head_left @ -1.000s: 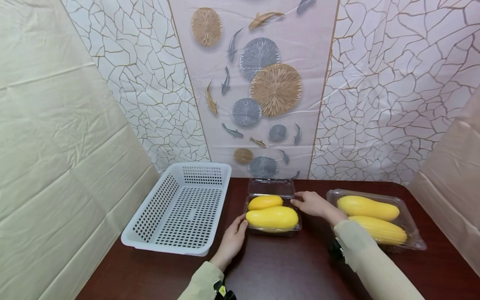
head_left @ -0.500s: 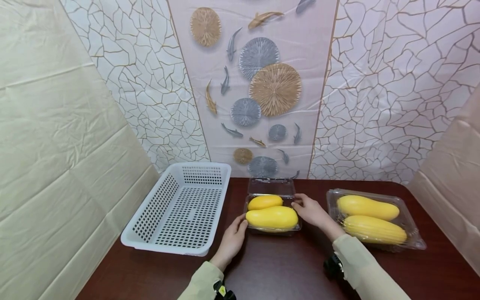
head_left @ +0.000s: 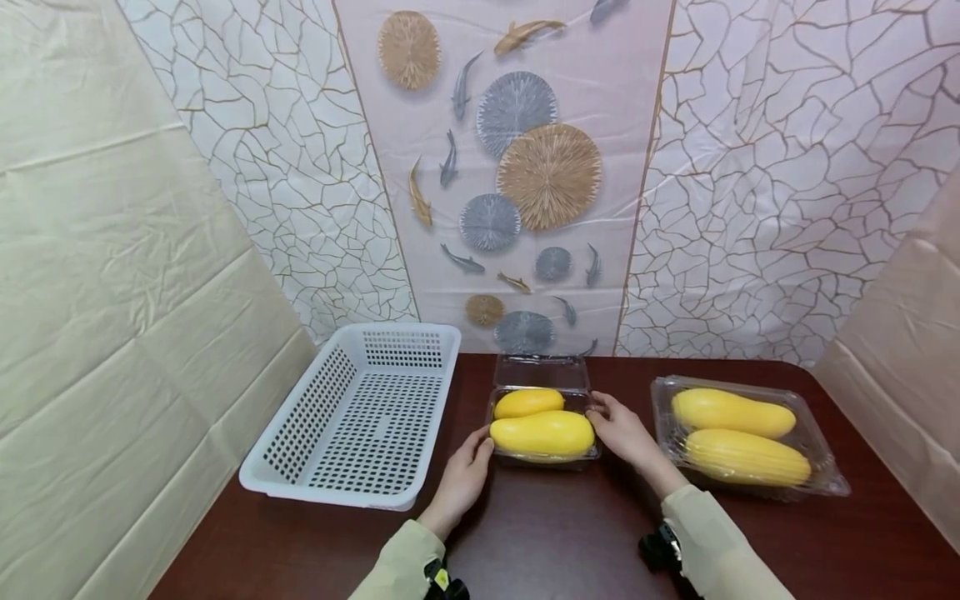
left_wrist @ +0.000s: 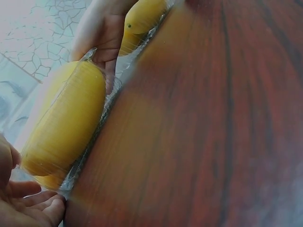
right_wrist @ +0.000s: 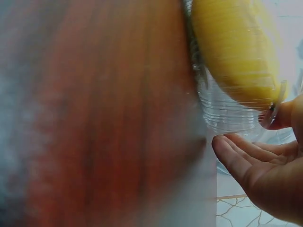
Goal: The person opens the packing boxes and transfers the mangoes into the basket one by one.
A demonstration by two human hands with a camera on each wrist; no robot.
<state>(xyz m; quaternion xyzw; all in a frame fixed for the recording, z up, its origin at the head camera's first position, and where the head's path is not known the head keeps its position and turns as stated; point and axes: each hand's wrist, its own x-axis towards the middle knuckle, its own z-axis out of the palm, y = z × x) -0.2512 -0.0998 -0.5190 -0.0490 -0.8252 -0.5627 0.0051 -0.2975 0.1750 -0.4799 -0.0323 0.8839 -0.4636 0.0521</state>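
An open clear plastic clamshell container (head_left: pixel 506 458) with two yellow squashes stands mid-table in the head view, its lid raised at the back. Of the two, the larger squash (head_left: pixel 542 433) lies in front and the smaller squash (head_left: pixel 528 403) behind. My left hand (head_left: pixel 461 479) holds the container's left side near the front corner, thumb at the rim. At its right side my right hand (head_left: pixel 622 429) grips the edge; the right wrist view shows the thumb (right_wrist: pixel 279 116) over the rim and the fingers (right_wrist: pixel 236 158) low beside the wall.
A white perforated plastic basket (head_left: pixel 258 483) stands on the left of the dark wooden table (head_left: pixel 555 533). To the right sits another clear container (head_left: pixel 828 458) with two yellow squashes. Patterned cloth (head_left: pixel 750 208) hangs behind the table.
My right hand has shifted slightly forward toward me along the container's right edge, its forearm swinging left. The left hand and the container stay in place.
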